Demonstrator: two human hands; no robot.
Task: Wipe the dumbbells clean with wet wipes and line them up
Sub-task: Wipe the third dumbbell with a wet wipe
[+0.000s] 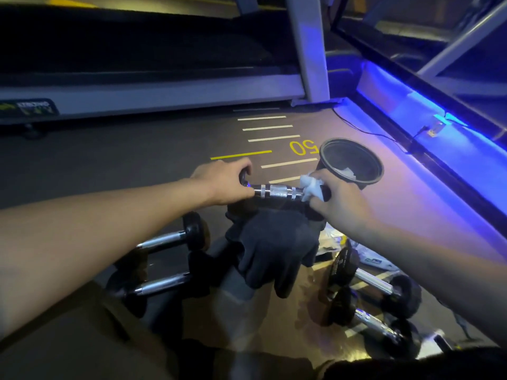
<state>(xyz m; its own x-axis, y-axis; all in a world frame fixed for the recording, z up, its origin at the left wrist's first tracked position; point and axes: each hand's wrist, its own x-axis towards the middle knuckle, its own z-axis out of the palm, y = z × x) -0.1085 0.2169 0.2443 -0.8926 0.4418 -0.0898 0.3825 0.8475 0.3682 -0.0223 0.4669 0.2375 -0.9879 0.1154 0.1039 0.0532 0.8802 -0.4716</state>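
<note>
Floor: I saw a dark gym floor (pixel 115 165) with painted lines, a treadmill (pixel 153 97) beyond, blue light at the right.
Dumbbells: five; two lay left (pixel 164 259), two right (pixel 375 294), one held (pixel 277 191) above black gloves (pixel 277 248).
Bin: one (pixel 351 163), just beyond it.
Hands: my left hand (pixel 227 185) gripped one dumbbell end; my right hand (pixel 337 198) pinched a wet wipe (pixel 310 185) around the other.
</note>
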